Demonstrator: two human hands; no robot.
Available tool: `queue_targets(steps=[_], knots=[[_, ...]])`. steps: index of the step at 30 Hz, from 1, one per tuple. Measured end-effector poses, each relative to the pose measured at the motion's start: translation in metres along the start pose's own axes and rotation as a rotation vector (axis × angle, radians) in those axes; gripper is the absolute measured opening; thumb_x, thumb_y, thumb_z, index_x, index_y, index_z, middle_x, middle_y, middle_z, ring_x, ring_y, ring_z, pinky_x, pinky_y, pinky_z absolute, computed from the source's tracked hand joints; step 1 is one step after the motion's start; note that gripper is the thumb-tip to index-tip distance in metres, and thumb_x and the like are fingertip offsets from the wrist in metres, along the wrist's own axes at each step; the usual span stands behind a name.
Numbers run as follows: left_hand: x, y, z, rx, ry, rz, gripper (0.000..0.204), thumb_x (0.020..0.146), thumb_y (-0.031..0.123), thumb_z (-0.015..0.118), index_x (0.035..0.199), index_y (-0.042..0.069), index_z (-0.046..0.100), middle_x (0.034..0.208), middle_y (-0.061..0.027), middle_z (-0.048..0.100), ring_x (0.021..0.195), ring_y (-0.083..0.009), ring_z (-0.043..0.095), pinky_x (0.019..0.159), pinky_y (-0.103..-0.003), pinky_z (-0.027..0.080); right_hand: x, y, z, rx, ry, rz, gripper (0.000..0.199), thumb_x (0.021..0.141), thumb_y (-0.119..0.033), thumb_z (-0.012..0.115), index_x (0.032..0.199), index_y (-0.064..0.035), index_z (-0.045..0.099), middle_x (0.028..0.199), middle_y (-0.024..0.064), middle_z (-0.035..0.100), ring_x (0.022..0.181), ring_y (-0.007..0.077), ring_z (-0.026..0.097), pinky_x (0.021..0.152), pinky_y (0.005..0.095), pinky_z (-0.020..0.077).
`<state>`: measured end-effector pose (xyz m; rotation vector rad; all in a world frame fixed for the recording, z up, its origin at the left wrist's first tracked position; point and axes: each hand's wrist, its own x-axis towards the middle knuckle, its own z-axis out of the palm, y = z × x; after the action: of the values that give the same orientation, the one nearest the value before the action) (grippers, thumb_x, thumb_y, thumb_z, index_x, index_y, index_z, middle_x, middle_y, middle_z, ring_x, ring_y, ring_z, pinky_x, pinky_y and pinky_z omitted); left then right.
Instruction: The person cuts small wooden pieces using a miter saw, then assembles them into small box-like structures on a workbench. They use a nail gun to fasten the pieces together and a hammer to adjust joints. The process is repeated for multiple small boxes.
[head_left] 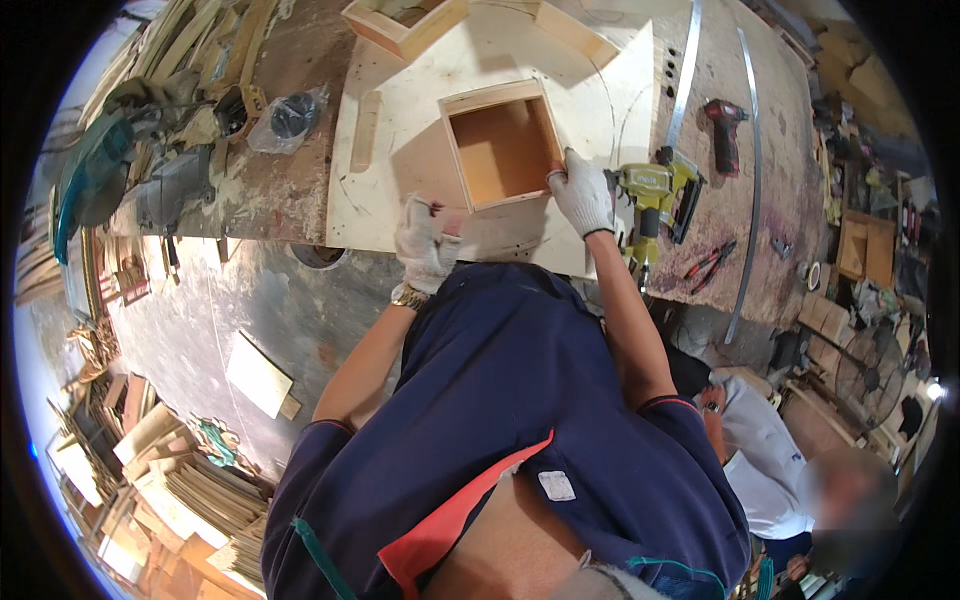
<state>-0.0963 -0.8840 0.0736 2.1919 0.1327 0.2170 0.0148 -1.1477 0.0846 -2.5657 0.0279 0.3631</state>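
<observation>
A square open-topped wooden box (548,112) with a brown bottom lies on a pale plywood sheet (400,110) on the workbench. My right hand (582,192), in a white knit glove, grips the box's right wall near its near corner. Just right of that hand is a yellow-green nail gun (650,183). My left hand (425,245), also gloved and with a watch at the wrist, hovers by the sheet's near edge, apart from the box. Its fingers are curled; whatever they may hold is too small to make out.
Another wooden box (405,35) and a wood strip (367,130) lie on the sheet. A red-black drill (725,135), pliers (710,265) and a metal ruler (748,180) are at right. A teal saw (95,180) stands left. A person in white (760,460) is behind right.
</observation>
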Motion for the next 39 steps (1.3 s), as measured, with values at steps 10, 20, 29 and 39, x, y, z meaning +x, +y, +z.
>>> queue_targets(steps=[10,20,29,39], knots=[[0.056,0.024,0.001,-0.102,0.018,0.34,0.099,0.079,0.039,0.088,0.156,0.001,0.038,0.159,-0.0252,0.044,0.137,-0.0437,0.052,0.112,-0.048,0.046,0.014,0.0,0.052,1.081,-0.237,0.182,0.038,0.104,-0.03,0.059,0.125,0.0016,0.066,0.1,0.0074,0.072,0.076,0.0136,0.069,0.068,0.0293,0.0593],[0.059,0.022,0.054,-0.024,-0.144,0.339,0.085,0.085,0.02,0.085,0.158,0.016,0.04,0.159,-0.0209,0.044,0.126,-0.0386,0.063,0.09,-0.043,0.061,-0.02,0.01,-0.013,1.1,0.151,0.129,0.056,0.112,-0.046,0.045,0.128,0.0016,0.068,0.122,0.012,0.074,0.109,0.0195,0.07,0.091,0.0322,0.0528],[0.069,0.058,0.046,0.122,-0.251,0.317,0.082,0.077,0.029,0.093,0.148,0.016,0.054,0.143,-0.0226,0.053,0.117,-0.0381,0.066,0.082,-0.044,0.061,-0.041,-0.015,-0.008,0.802,0.265,0.266,0.059,0.11,-0.051,0.048,0.098,0.0027,0.07,0.089,0.0074,0.067,0.084,0.016,0.058,0.075,0.0338,0.0466],[0.13,0.106,0.019,0.52,-0.484,0.88,0.083,0.065,0.036,0.089,0.139,0.013,0.06,0.135,-0.0139,0.059,0.137,-0.0303,0.05,0.119,-0.053,0.035,-0.033,-0.01,0.017,1.079,0.086,-0.072,0.065,0.083,-0.042,0.086,0.125,0.0041,0.069,0.1,0.0158,0.078,0.089,0.0164,0.074,0.082,0.0325,0.0558]])
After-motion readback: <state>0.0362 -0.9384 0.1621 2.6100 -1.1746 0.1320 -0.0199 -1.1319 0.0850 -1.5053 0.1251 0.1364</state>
